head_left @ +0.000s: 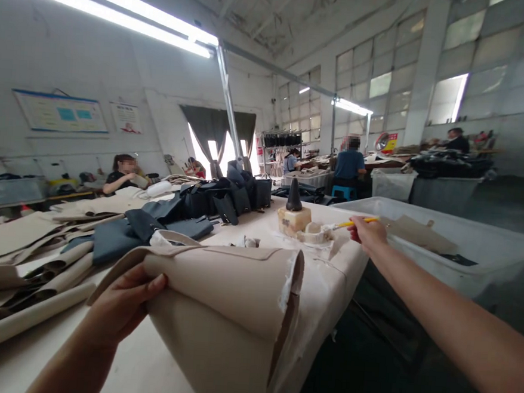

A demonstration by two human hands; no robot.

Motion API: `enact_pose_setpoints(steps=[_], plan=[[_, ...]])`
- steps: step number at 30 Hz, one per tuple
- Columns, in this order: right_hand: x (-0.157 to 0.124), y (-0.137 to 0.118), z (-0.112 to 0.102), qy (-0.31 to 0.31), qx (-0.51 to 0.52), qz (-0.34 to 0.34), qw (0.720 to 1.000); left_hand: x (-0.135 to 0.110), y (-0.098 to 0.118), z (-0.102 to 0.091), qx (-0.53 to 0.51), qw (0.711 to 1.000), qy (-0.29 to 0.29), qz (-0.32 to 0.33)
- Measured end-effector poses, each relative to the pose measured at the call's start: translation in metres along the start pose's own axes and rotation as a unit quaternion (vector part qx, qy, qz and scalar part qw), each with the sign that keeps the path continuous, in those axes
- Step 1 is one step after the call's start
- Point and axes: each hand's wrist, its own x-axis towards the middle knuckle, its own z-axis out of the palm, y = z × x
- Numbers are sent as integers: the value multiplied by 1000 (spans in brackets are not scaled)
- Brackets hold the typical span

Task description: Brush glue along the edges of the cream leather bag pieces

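Observation:
My left hand point(131, 298) grips a folded beige leather-like panel point(219, 289), thumb on top and fingers beneath. The panel curves over the table edge, and a white smear runs along its right end. Stretched out to the right, my right hand point(367, 232) is closed around the yellow handle of a brush point(352, 223). The brush's head reaches toward a shallow dish point(315, 235) of white paste, and I cannot tell if they touch. Beside the dish stands a stained yellowish block point(293, 220) with a dark cone-shaped nozzle point(294, 196) on top.
Dark blue pieces point(189, 209) are heaped across the table's far left part. Stacked beige panels point(25, 246) lie at the left. A large white bin point(488, 236) with beige pieces stands right of the table point(327, 285). Several people sit working farther back.

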Motion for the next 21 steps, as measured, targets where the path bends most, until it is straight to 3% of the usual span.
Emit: enact_pose_setpoints(steps=[5, 9, 13, 21], plan=[[32, 20, 49, -10, -70, 27, 997, 2, 2, 1, 25, 999, 18, 16], [42, 32, 70, -35, -96, 30, 994, 5, -1, -1, 43, 998, 25, 38], [41, 30, 65, -25, -87, -3, 996, 6, -4, -5, 41, 999, 24, 22], [10, 15, 27, 14, -61, -9, 998, 3, 2, 8, -5, 999, 18, 37]])
